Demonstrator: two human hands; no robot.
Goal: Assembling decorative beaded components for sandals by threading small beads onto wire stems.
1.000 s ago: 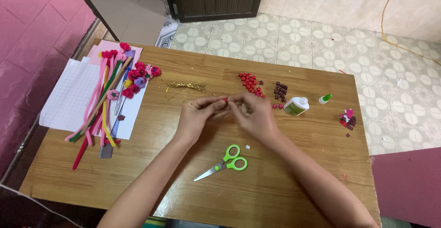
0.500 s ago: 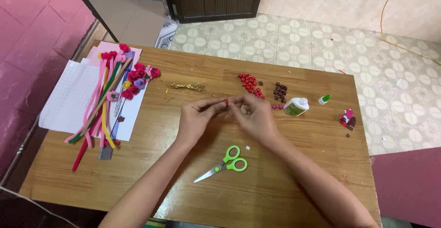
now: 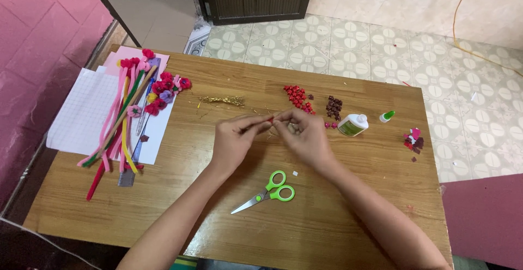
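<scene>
While both forearms reach in from the near edge of the table [image 3: 354, 232], I log the left hand [image 3: 235, 139] and right hand [image 3: 306, 136] meeting above the scissors [image 3: 265, 192], wrists low, knuckles up.

Left hand: fingers drawn together, thumb and forefinger pinched on a thin wire [image 3: 256, 124] with a tiny red bead [image 3: 271, 119] at its tip. Right hand: fingers curled, tips closed on the same bead end; I cannot tell how much of it they grip. The fingertips of the two hands all but touch.

Relative to the scissors, which lie with green handles and blades shut:
- red beads [image 3: 297, 98], beyond, slightly right
- dark beads [image 3: 333, 106], beyond, right
- glue bottle [image 3: 352, 124], lying on its side, right
- green cap [image 3: 387, 116], farther right
- gold tinsel [image 3: 222, 100], beyond, left
- pipe cleaners [image 3: 117, 126] on paper sheets [image 3: 81, 112], far left
</scene>
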